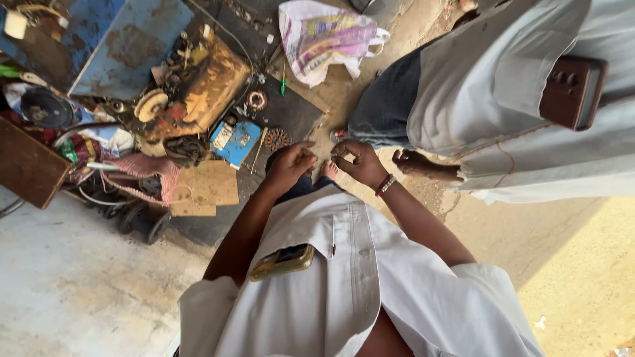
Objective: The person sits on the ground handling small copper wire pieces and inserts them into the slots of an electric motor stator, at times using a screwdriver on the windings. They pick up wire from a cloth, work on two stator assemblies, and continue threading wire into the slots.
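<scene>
Pinched between the thumb and forefinger of the right hand (pixel 358 160) was a small part (pixel 342 151), too small to make out beyond a pale glint, and it sat at the very tips of the fingers, on the side facing the other hand. Opposite it, the left hand (pixel 291 165) was curled with its fingertips drawn together and pointed toward that same spot; whether it touched the small part or held anything of its own could not be told. Both hands met just above the person's bare toes (pixel 329 170), very close to each other, with the small part lying in the narrow space where they came together. A beaded bracelet (pixel 385 184) circled the right wrist. A phone in a yellow case (pixel 283 261) poked out of the chest pocket of the white shirt (pixel 344 284). On the ground beyond the hands lay a dark mat (pixel 291 112) with a round copper-wound coil (pixel 276 139) near the left hand, a second ring-shaped coil (pixel 256 100) farther off, a blue box (pixel 235 141) beside them and a green-handled screwdriver (pixel 283 83). A plastic bag (pixel 325 38) lay farther away. Another person in a pale robe (pixel 529 112) stood just to the right, one bare foot (pixel 423 165) near the right hand.
</scene>
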`<state>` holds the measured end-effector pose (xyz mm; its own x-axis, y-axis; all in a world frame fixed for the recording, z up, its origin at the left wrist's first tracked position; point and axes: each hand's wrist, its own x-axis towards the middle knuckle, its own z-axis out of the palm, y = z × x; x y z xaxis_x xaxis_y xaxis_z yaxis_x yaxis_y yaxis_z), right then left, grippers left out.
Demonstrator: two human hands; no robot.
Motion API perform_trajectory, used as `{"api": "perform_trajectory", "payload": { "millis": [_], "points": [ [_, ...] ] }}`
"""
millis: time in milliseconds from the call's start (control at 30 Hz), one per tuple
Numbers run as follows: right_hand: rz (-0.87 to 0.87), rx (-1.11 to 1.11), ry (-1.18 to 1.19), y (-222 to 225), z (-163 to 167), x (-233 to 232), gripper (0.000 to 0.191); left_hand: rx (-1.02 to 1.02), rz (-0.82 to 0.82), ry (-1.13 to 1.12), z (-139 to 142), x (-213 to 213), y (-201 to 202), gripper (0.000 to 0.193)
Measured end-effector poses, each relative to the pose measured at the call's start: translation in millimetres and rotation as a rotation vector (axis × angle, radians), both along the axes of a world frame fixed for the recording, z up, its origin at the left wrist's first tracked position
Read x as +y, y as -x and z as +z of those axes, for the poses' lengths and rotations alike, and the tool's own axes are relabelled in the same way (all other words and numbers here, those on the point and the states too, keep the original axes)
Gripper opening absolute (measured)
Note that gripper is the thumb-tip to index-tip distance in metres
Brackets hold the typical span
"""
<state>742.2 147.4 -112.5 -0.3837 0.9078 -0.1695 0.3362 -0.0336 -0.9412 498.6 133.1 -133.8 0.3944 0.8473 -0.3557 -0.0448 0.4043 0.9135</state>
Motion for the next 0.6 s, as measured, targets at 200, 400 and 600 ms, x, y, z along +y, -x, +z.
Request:
{"api": "perform_trajectory", "payload": {
  "millis": [200,400,600],
  "points": [
    [0.043,0.154,-0.052,4.4,-8.5,10.4,0.014,-0.229,0.113,-0.138,-12.8,-5.7,-29.3,0.032],
    [0.127,0.250,0.112,22.3,-26.3,23.6,0.011,-0.215,0.289,-0.119,-28.2,-13.3,-15.5,0.024],
    [0.278,0.093,-0.023,60.1,-13.5,39.5,0.017,-0.080,0.461,-0.123,-32.3,-23.7,4.8,0.019]
  ]
}}
